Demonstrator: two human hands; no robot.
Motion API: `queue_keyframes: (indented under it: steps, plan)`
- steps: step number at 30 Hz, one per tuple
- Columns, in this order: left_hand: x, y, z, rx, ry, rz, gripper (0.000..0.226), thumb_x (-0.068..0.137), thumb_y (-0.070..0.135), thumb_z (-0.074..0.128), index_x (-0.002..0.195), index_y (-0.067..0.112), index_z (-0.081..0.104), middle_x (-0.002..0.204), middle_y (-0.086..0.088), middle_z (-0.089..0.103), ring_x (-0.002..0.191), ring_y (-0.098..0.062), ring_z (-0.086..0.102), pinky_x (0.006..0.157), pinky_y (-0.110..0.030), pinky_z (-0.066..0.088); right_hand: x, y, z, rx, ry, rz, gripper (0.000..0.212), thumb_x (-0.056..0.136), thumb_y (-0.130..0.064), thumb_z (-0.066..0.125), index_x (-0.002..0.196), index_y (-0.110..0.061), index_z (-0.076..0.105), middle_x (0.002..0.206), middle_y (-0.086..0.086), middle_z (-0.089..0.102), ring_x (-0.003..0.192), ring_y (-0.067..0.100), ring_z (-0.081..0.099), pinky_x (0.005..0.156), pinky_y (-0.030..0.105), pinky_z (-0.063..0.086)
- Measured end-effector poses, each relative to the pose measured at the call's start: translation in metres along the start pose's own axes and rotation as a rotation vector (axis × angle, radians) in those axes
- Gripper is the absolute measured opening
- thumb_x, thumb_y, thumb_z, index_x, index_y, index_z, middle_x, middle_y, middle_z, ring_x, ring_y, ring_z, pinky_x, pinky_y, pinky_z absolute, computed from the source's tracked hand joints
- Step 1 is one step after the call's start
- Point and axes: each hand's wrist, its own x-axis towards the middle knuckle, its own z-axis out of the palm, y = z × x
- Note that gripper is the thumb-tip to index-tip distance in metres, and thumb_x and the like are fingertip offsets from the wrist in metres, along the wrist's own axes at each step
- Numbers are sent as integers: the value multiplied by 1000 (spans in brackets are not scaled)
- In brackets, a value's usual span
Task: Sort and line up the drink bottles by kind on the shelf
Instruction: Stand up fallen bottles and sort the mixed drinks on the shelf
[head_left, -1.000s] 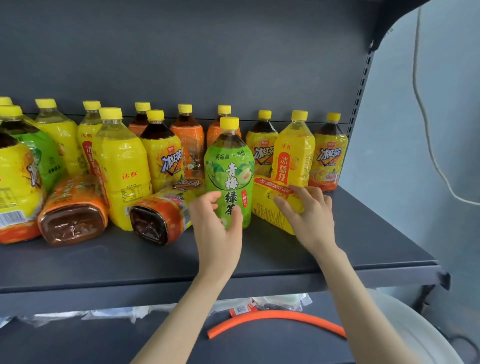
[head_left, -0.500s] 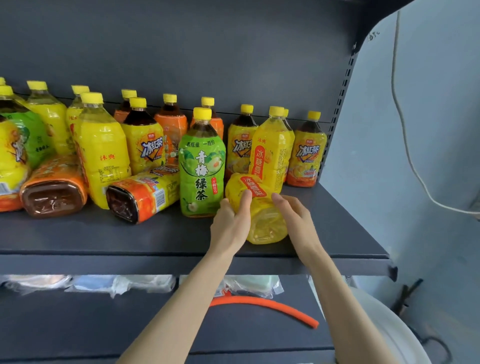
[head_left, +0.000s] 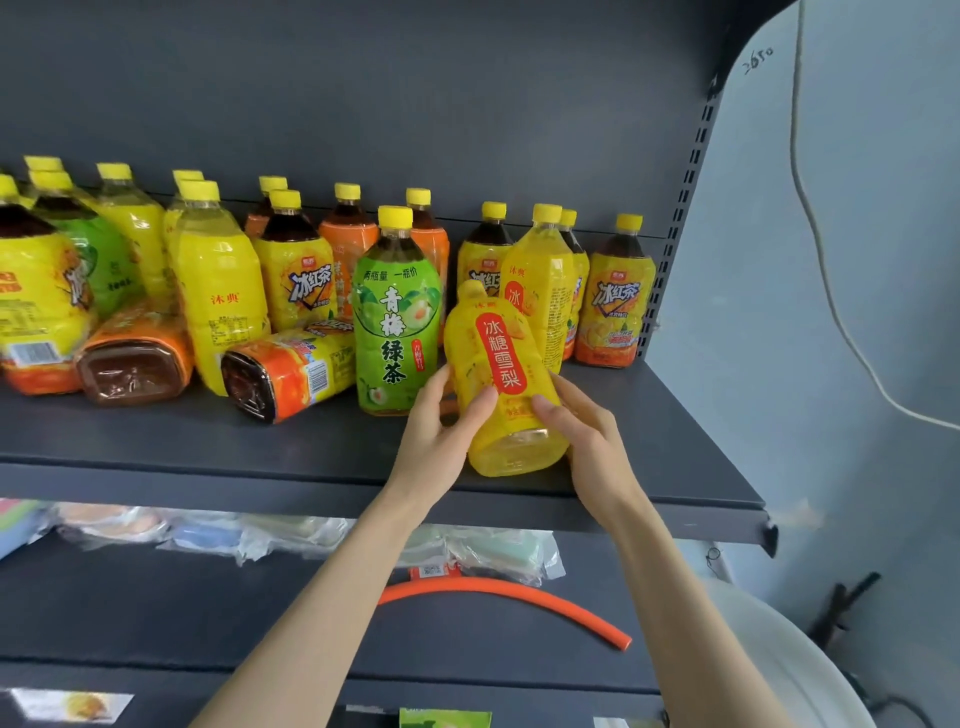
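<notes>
A yellow pear-drink bottle (head_left: 501, 379) with a red label leans back, its base near the front of the dark shelf (head_left: 675, 447). My left hand (head_left: 441, 431) grips its left side and my right hand (head_left: 582, 431) grips its right side. Just left of it a green plum green-tea bottle (head_left: 397, 317) stands upright. Behind stand another yellow pear bottle (head_left: 540, 280) and several iced red-tea bottles (head_left: 615, 301). Two bottles lie on their sides: an iced red-tea one (head_left: 283, 371) and an orange one (head_left: 135, 358).
More upright yellow, green and orange bottles fill the shelf's left part (head_left: 218, 280). The shelf upright (head_left: 680, 218) and a grey wall with a cable (head_left: 831, 291) lie to the right. On the lower shelf lie an orange hose (head_left: 519, 592) and plastic-wrapped packs (head_left: 291, 535).
Both hands took hold of the yellow pear bottle that lay on its side and tipped it towards upright, base down at the shelf front. The view moved closer.
</notes>
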Motion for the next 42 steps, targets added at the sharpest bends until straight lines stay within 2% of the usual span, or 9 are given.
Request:
queue_keyframes:
  steps: [3,7,12,18,26,31,33,37,42]
  plan:
    - [2,1,-6,-49,-30,59,56,87,27,62,139,23,42,126,9,58,115,-4,54,79,-14,50,1,2,-1,3,11,-12,55,86,-26,61,139,-19,48,125,1,65,117,21,61,102,47,47]
    - [16,4,-18,1,-128,121,65,84,21,65,142,21,36,131,9,54,117,-1,53,88,-19,49,5,8,-1,-38,29,-26,68,83,-23,67,145,-21,40,131,-4,62,122,16,58,101,46,48]
    - [28,-4,-26,74,-207,172,66,81,6,69,132,31,34,132,18,46,122,6,46,94,-15,44,9,15,0,-195,90,-101,69,86,-5,69,144,-25,38,134,-12,57,124,10,54,95,25,52]
    - [35,-13,-27,145,-184,191,70,84,6,66,140,31,31,131,17,48,123,-2,48,93,-17,48,19,20,9,-481,147,-128,83,86,-7,69,152,-25,21,144,-1,39,128,13,44,99,40,50]
    - [40,-14,-22,369,-75,199,69,90,14,62,148,23,25,133,-4,56,119,-14,55,97,-26,44,31,26,19,-698,260,-53,88,87,-28,69,152,-35,10,129,5,52,112,23,57,91,48,53]
    - [34,-12,-25,530,-5,228,59,90,19,62,144,20,37,127,-2,60,100,-16,65,91,-35,52,25,23,19,-704,295,-46,81,88,-22,69,152,-31,20,126,5,57,105,21,60,89,43,54]
    - [29,-9,-28,572,22,236,47,91,21,61,136,16,49,117,1,65,86,-12,65,81,-29,54,18,19,21,-750,320,-54,68,90,-20,66,149,-24,32,124,5,58,102,21,61,87,41,55]
    - [12,-5,-43,548,56,211,25,90,20,61,114,13,64,98,2,69,84,-3,62,71,-5,46,1,14,27,-848,338,-138,33,92,-20,62,125,-14,59,122,4,60,96,20,64,82,43,55]
    - [-10,2,-75,471,162,187,11,89,15,63,98,16,69,87,13,67,80,9,61,70,-1,42,-5,8,52,-757,255,-226,17,91,-15,62,107,-9,68,110,4,63,87,16,63,77,43,55]
